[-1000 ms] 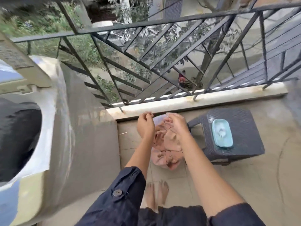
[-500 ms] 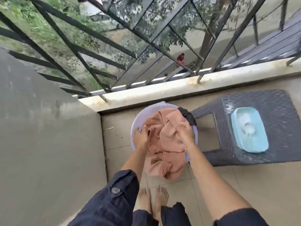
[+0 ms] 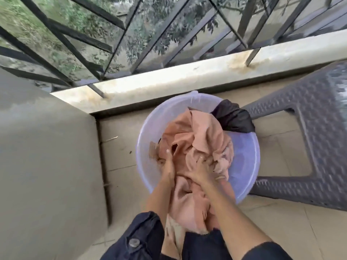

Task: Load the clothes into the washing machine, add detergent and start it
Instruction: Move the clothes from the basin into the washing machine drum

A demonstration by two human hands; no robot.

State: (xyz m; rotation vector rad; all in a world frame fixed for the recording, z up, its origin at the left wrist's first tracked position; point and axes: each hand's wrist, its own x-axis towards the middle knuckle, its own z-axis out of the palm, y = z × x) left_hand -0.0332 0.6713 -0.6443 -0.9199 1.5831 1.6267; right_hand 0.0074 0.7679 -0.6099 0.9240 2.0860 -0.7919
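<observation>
While inside the lilac basin (image 3: 244, 160), left hand (image 3: 168, 168) and right hand (image 3: 202, 170), each grip tight on peach clothes (image 3: 202, 136).

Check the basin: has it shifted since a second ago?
No. The basin sits beside the stool leg, just below the ledge, as before; only the camera has come closer.
</observation>
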